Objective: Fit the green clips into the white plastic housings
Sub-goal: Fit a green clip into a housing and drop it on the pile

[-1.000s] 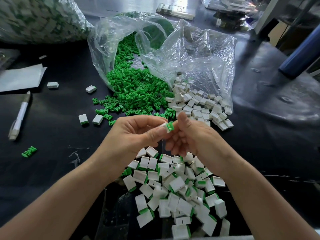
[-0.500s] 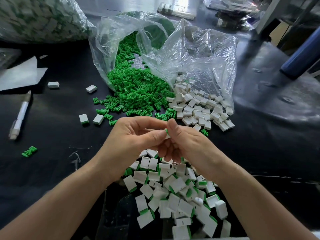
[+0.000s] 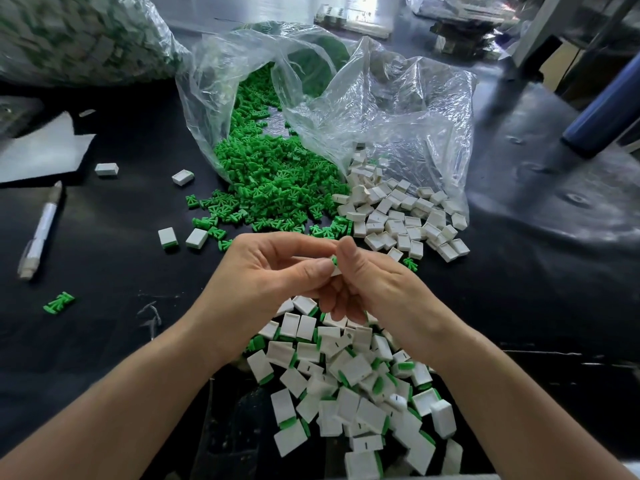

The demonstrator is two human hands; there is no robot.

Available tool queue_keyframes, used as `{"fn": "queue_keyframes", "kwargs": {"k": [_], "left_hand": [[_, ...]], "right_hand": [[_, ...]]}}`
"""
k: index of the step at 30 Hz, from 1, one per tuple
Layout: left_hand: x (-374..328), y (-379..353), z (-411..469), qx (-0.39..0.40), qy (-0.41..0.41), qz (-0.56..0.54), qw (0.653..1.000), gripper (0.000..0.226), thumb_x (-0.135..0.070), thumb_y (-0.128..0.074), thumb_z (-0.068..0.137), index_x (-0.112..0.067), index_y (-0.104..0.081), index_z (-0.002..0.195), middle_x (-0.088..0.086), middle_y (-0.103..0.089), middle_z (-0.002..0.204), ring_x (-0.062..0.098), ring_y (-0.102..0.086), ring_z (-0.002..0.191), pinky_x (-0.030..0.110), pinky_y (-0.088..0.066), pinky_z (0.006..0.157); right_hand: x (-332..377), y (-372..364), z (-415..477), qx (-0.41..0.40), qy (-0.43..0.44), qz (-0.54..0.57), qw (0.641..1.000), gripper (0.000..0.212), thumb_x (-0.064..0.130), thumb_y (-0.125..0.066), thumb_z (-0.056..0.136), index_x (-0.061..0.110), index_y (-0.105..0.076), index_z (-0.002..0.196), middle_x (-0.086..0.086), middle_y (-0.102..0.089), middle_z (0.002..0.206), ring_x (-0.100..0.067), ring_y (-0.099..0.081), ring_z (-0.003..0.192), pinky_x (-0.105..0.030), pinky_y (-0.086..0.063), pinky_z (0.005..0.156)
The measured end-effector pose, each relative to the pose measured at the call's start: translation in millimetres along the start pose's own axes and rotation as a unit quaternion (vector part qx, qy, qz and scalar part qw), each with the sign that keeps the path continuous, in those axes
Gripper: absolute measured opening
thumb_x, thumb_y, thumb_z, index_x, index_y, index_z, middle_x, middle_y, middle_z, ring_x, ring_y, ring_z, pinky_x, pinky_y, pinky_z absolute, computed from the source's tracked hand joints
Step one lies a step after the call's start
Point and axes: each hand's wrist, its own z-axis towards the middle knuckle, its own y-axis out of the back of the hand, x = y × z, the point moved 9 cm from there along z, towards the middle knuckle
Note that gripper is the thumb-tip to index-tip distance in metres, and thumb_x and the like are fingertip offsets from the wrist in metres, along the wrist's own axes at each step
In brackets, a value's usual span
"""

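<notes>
White housing (image 3: 336, 272) with a green clip (image 3: 334, 260) at its edge — the left hand (image 3: 270, 271) and the right hand (image 3: 375, 289) pinch it together.

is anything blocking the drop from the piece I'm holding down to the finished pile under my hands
Nothing visible except the hands themselves: left hand and right hand pinch the clipped housing over the finished pile.

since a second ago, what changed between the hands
The green clip has gone further into the white housing; only a sliver shows now. The left hand still pinches the housing and the right hand the clip. The clear bag and finished pile stayed put.
</notes>
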Motion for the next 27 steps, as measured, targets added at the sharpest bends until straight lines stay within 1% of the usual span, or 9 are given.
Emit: {"fn": "queue_keyframes", "kwargs": {"k": [6,8,10,14,16,19,22,24,27], "left_hand": [[-1,0,0,-0.009,0.004,0.002,1.0,0.026,-0.007,-0.061,0.072,0.008,-0.068,0.092,0.033,-0.062,0.069,0.036,-0.06,0.055,0.04,-0.055,0.06],[-1,0,-1,-0.009,0.003,0.001,1.0,0.021,-0.004,-0.062,0.073,0.007,-0.069,0.089,0.031,-0.063,0.067,0.036,-0.06,0.054,0.04,-0.054,0.059],[-1,0,0,-0.007,0.002,-0.006,1.0,0.017,-0.002,-0.064,0.074,0.006,-0.07,0.087,0.028,-0.065,0.067,0.035,-0.06,0.054,0.04,-0.055,0.059],[-2,2,0,-0.019,0.003,-0.016,1.0,0.018,-0.004,-0.062,0.069,0.003,-0.071,0.083,0.029,-0.066,0.07,0.035,-0.063,0.056,0.034,-0.056,0.056],[-1,1,-1,-0.019,0.006,-0.019,1.0,0.016,0.001,-0.069,0.067,-0.003,-0.073,0.082,0.025,-0.068,0.072,0.031,-0.067,0.058,0.028,-0.055,0.055],[2,2,-1,-0.033,0.014,-0.017,0.999,0.02,-0.001,-0.063,0.066,-0.01,-0.075,0.079,0.017,-0.072,0.075,0.025,-0.069,0.063,0.024,-0.055,0.058],[2,2,-2,-0.04,0.018,-0.027,0.999,0.022,-0.004,-0.074,0.057,-0.009,-0.075,0.078,0.012,-0.073,0.078,0.023,-0.069,0.065,0.023,-0.055,0.06],[2,2,-2,-0.048,0.021,-0.034,0.998,0.023,-0.013,-0.065,0.058,-0.007,-0.074,0.078,0.013,-0.073,0.079,0.024,-0.068,0.066,0.024,-0.056,0.061],[4,2,-2,-0.057,0.027,-0.046,0.997,0.024,-0.012,-0.062,0.057,-0.005,-0.073,0.077,0.015,-0.072,0.082,0.025,-0.068,0.066,0.025,-0.057,0.063]], "right_hand": [[0,-2,-1,-0.001,0.002,-0.022,1.0,0.04,0.049,-0.027,0.084,0.05,-0.067,0.076,0.011,-0.057,0.059,0.0,-0.049,0.056,-0.012,-0.036,0.05],[3,-4,0,0.005,0.019,-0.037,0.999,0.038,0.045,-0.025,0.086,0.048,-0.062,0.091,0.018,-0.057,0.06,0.004,-0.048,0.056,-0.008,-0.037,0.052],[2,-4,1,0.0,0.021,-0.052,0.998,0.04,0.044,-0.024,0.087,0.037,-0.059,0.106,0.018,-0.056,0.061,0.004,-0.047,0.057,-0.007,-0.038,0.053],[-12,3,4,-0.037,-0.014,-0.073,0.997,0.059,0.05,-0.027,0.083,0.012,-0.064,0.108,0.013,-0.05,0.062,0.002,-0.043,0.056,-0.012,-0.036,0.054],[-11,2,4,-0.046,-0.006,-0.074,0.996,0.051,0.05,-0.027,0.084,0.022,-0.063,0.106,0.022,-0.053,0.062,0.005,-0.046,0.058,-0.008,-0.035,0.055],[-9,1,4,-0.061,0.001,-0.085,0.994,0.047,0.051,-0.027,0.09,0.028,-0.063,0.109,0.036,-0.057,0.071,0.014,-0.052,0.069,-0.004,-0.037,0.062],[-16,6,4,-0.087,-0.022,-0.12,0.989,0.054,0.055,-0.026,0.087,0.026,-0.063,0.113,0.019,-0.064,0.102,0.004,-0.056,0.093,-0.018,-0.041,0.08],[-17,8,4,-0.101,-0.027,-0.144,0.984,0.06,0.061,-0.024,0.083,0.025,-0.062,0.113,0.013,-0.063,0.107,-0.001,-0.056,0.099,-0.025,-0.043,0.085],[-15,8,3,-0.11,-0.023,-0.155,0.981,0.06,0.061,-0.022,0.084,0.027,-0.061,0.112,0.016,-0.063,0.104,0.002,-0.055,0.099,-0.025,-0.044,0.085]]}}
